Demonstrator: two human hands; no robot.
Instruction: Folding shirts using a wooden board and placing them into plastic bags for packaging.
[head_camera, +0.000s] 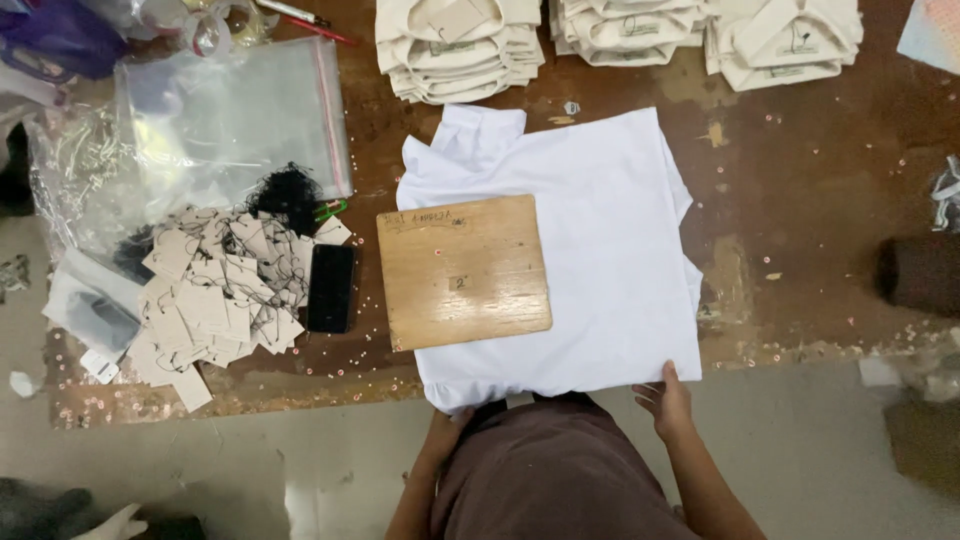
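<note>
A white garment (610, 230) lies spread on the brown worktable (800, 170), its collar end pointing away from me. A thin wooden board (462, 272) rests flat on its left half. My right hand (666, 401) pinches the garment's near hem at the right corner. My left hand (445, 432) holds the hem at the near left, mostly tucked under the cloth edge. Both hands sit at the table's front edge, just ahead of my brown-clad body.
Three stacks of folded cream garments (460, 45) line the far edge. A black phone (331, 288) lies left of the board, beside a heap of paper tags with black strings (215, 300). Clear plastic bags (230, 120) fill the far left. A dark block (920, 272) sits at right.
</note>
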